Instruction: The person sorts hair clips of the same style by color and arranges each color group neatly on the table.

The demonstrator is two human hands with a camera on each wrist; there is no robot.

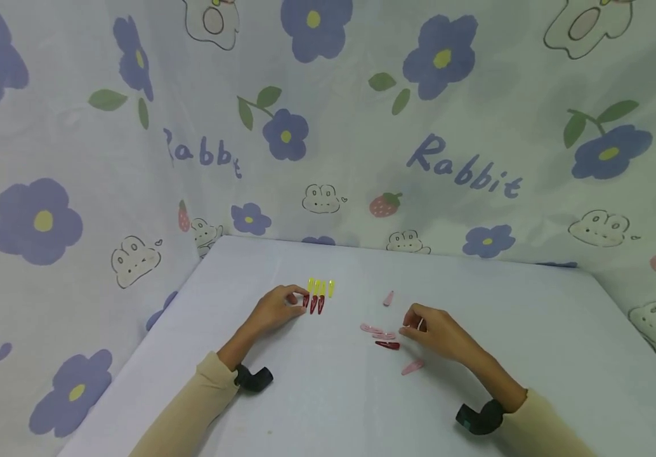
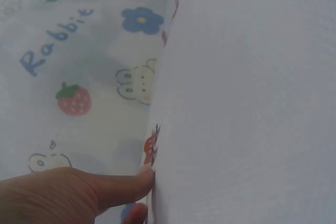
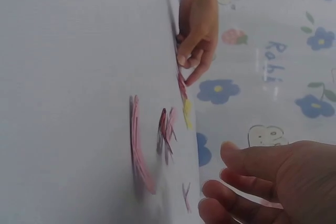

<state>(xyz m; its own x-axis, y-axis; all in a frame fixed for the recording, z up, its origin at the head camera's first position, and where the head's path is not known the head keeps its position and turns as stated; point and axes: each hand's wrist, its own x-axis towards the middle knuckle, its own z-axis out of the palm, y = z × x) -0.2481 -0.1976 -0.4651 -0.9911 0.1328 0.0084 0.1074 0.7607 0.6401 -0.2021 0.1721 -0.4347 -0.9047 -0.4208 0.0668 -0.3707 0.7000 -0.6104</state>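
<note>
My left hand [image 1: 273, 309] has its thumb and index finger at the two ends of the leftmost dark red hair clip [image 1: 306, 301], pinching it on the table. Two more red hair clips [image 1: 317, 304] lie beside it in a row. Right behind them is a row of several yellow hair clips [image 1: 317, 287]. My right hand [image 1: 438, 331], fingers loosely bent and holding nothing, hovers beside pink hair clips [image 1: 384, 336]. A loose red hair clip [image 1: 387, 345] lies just in front of those. In the right wrist view, a pink hair clip [image 3: 137, 142] appears nearest the camera.
One pink hair clip [image 1: 388, 298] lies farther back, another [image 1: 413, 367] nearer the front. All rest on a white-covered table [image 1: 316, 406]. A patterned cloth [image 1: 339, 171] hangs behind the table and along its sides. Both wrists wear black camera mounts [image 1: 255, 379].
</note>
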